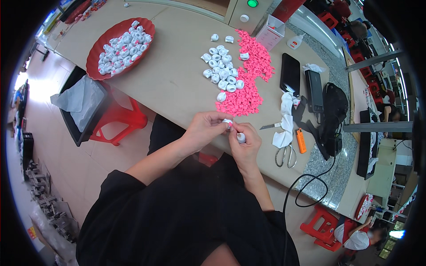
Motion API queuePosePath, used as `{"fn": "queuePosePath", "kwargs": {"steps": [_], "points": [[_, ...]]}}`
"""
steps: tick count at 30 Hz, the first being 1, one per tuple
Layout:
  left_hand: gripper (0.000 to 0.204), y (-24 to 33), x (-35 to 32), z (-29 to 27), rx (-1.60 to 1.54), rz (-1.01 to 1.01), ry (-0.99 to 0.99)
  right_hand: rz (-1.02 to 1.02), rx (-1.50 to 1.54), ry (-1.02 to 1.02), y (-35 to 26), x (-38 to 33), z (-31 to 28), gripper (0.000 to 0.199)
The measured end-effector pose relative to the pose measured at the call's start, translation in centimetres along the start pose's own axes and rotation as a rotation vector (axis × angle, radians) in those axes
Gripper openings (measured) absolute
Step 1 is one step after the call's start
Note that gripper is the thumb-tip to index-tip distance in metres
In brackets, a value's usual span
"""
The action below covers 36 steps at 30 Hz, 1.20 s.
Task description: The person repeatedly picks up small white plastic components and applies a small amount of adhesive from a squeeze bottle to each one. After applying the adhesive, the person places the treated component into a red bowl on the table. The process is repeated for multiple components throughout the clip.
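Observation:
My left hand (205, 128) pinches a small white ring-shaped piece (227, 123) with a pink bit on it, at the table's near edge. Close beside it, my right hand (246, 144) is closed round a slim thing whose whitish rounded end (241, 138) shows; its kind is hidden by my fingers. The right fingertips meet the held piece. Just beyond my hands spreads a heap of small pink pieces (242, 101). A cluster of white ring-shaped pieces (220, 66) lies along its left side.
At the far left, a red bowl (93, 60) holds many white pieces with pink bits. Rightward lie scissors (286, 157), an orange lighter (301, 141), a white cloth (286, 117), a black phone (290, 71), a white bottle (295, 42) and a black cable (306, 175). Co-workers sit farther right.

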<state>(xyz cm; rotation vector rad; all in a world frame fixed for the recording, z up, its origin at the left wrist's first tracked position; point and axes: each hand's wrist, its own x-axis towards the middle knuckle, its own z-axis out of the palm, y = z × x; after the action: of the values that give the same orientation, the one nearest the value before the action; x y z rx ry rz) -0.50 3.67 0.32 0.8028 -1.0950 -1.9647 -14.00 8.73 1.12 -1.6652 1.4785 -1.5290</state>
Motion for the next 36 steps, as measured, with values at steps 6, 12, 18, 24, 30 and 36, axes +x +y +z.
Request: {"fn": "queuePosePath", "kwargs": {"steps": [6, 12, 18, 24, 30, 36], "points": [[0.022, 0.2, 0.1, 0.2, -0.013, -0.004, 0.008, -0.009, -0.006, 0.01, 0.5, 0.0, 0.0, 0.015], [0.023, 0.3, 0.1, -0.2, -0.041, 0.02, -0.026, 0.367, 0.296, 0.033, 1.1, 0.2, -0.2, 0.014], [0.022, 0.7, 0.1, 0.1, 0.083, -0.027, -0.071, 0.553, 0.44, -0.02, 0.2, 0.7, -1.3, 0.013], [0.022, 0.9, 0.1, 0.3, 0.168, -0.064, -0.144, 0.639, 0.479, -0.03, -0.4, 1.4, -1.7, 0.013], [0.022, 0.7, -0.1, 1.6, 0.219, 0.018, -0.046, 0.552, 0.389, 0.011, 0.2, 0.7, -1.0, 0.013], [0.021, 0.2, -0.1, 1.4, 0.223, 0.022, -0.034, 0.521, 0.345, 0.034, 0.0, 0.3, -0.7, 0.01]]}}
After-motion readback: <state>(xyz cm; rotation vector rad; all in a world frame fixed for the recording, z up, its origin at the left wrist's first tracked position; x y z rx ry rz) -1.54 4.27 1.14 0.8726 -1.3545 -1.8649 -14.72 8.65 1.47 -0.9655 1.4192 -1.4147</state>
